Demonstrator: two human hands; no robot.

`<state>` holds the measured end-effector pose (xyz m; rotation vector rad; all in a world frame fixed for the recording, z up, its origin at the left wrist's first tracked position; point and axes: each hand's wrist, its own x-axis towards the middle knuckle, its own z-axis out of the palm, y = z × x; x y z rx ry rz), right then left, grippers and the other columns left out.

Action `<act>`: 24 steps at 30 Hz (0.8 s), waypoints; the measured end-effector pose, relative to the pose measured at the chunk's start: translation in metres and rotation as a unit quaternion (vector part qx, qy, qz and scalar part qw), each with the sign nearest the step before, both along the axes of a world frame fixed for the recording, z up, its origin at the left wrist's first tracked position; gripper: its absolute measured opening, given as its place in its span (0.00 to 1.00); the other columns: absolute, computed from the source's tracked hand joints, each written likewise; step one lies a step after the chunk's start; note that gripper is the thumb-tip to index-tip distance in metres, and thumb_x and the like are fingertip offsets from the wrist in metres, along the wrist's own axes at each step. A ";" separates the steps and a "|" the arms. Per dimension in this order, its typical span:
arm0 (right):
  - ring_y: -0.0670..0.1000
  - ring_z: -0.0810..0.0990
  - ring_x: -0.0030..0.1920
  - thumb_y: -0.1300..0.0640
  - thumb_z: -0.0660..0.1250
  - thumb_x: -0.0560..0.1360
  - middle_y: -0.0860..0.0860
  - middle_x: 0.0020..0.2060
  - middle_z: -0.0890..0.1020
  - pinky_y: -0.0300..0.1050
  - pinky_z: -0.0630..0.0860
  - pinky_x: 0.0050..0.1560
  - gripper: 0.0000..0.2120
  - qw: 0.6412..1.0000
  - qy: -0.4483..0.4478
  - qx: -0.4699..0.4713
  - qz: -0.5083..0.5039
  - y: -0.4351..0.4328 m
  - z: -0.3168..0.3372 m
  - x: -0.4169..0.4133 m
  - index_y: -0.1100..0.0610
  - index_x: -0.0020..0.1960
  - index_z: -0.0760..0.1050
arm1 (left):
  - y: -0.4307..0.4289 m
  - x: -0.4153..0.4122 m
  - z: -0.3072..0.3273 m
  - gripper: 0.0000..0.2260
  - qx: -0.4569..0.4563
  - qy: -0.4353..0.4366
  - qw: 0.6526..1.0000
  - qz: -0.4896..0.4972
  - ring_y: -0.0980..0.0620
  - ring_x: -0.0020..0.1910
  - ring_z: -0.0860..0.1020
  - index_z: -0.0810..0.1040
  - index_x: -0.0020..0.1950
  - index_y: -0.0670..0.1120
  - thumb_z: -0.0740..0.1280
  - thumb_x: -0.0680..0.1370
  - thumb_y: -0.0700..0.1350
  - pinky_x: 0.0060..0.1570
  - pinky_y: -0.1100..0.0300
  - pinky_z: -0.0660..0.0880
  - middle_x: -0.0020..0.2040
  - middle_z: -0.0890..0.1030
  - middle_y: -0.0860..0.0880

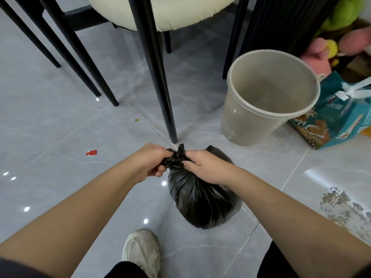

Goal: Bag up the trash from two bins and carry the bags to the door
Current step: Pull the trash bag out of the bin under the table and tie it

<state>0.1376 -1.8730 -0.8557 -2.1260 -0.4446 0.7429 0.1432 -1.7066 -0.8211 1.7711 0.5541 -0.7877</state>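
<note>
A full black trash bag [202,199] stands on the grey tiled floor in front of me. Its neck is twisted into a knot [176,157] at the top. My left hand [149,162] grips the knot's left tail, and my right hand [204,166] grips the neck from the right, resting on the bag's top. A beige plastic bin [261,121] stands just beyond the bag to the right, with no liner and nothing visible inside.
Black chair legs [160,81] and a cream seat [172,15] stand close behind the bag. A teal printed box [339,119] and plush toys [329,47] lie right of the bin. A red scrap [91,152] lies on the floor at left. My shoe [142,251] is below.
</note>
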 end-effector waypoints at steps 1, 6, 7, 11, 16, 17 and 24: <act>0.54 0.79 0.48 0.55 0.59 0.80 0.55 0.45 0.82 0.52 0.76 0.53 0.08 1.000 -0.003 0.006 0.001 0.001 -0.001 0.000 0.58 0.50 0.75 | -0.001 0.000 0.000 0.08 -0.012 0.015 1.000 0.018 0.54 0.18 0.67 0.75 0.40 0.41 0.61 0.78 0.38 0.18 0.65 0.64 0.29 0.73 0.45; 0.48 0.72 0.36 0.61 0.57 0.79 0.50 0.33 0.75 0.49 0.70 0.44 0.12 0.999 0.040 0.009 -0.024 -0.004 -0.002 0.005 0.60 0.40 0.73 | 0.007 -0.016 -0.002 0.12 0.114 -0.287 0.930 -0.201 0.61 0.47 0.77 0.73 0.60 0.51 0.65 0.77 0.50 0.42 0.68 0.72 0.53 0.78 0.54; 0.47 0.72 0.36 0.61 0.58 0.79 0.50 0.33 0.75 0.48 0.70 0.43 0.11 0.998 0.047 0.013 -0.027 -0.005 -0.002 0.006 0.62 0.41 0.74 | 0.011 -0.019 -0.003 0.20 0.118 -0.326 0.899 -0.265 0.66 0.53 0.73 0.68 0.66 0.54 0.67 0.75 0.53 0.48 0.72 0.69 0.58 0.74 0.59; 0.45 0.70 0.33 0.61 0.57 0.79 0.44 0.29 0.72 0.41 0.67 0.39 0.15 0.998 0.059 0.029 -0.011 -0.003 0.005 0.008 0.53 0.35 0.71 | 0.013 -0.020 -0.019 0.20 0.153 -0.358 0.857 -0.338 0.64 0.54 0.74 0.70 0.66 0.53 0.66 0.76 0.54 0.55 0.67 0.71 0.58 0.74 0.60; 0.44 0.69 0.33 0.59 0.55 0.81 0.45 0.31 0.71 0.37 0.66 0.38 0.14 0.996 0.086 0.031 0.004 -0.003 0.005 0.005 0.52 0.38 0.71 | -0.001 -0.015 -0.021 0.09 0.119 -0.297 0.922 -0.217 0.62 0.28 0.73 0.73 0.39 0.53 0.63 0.79 0.44 0.32 0.67 0.68 0.31 0.75 0.55; 0.42 0.70 0.32 0.59 0.55 0.81 0.44 0.31 0.72 0.34 0.67 0.38 0.14 0.995 0.093 0.044 -0.001 -0.003 0.005 0.005 0.51 0.39 0.71 | -0.002 -0.014 -0.020 0.09 0.088 -0.246 0.948 -0.181 0.61 0.24 0.72 0.75 0.40 0.51 0.62 0.79 0.43 0.29 0.68 0.68 0.30 0.75 0.54; 0.44 0.71 0.33 0.58 0.56 0.81 0.47 0.31 0.72 0.41 0.69 0.43 0.16 0.997 0.034 0.070 -0.015 -0.004 -0.002 0.003 0.52 0.35 0.67 | -0.012 -0.008 -0.012 0.08 -0.134 0.036 0.984 0.115 0.55 0.19 0.63 0.72 0.43 0.42 0.58 0.80 0.43 0.20 0.64 0.63 0.31 0.72 0.45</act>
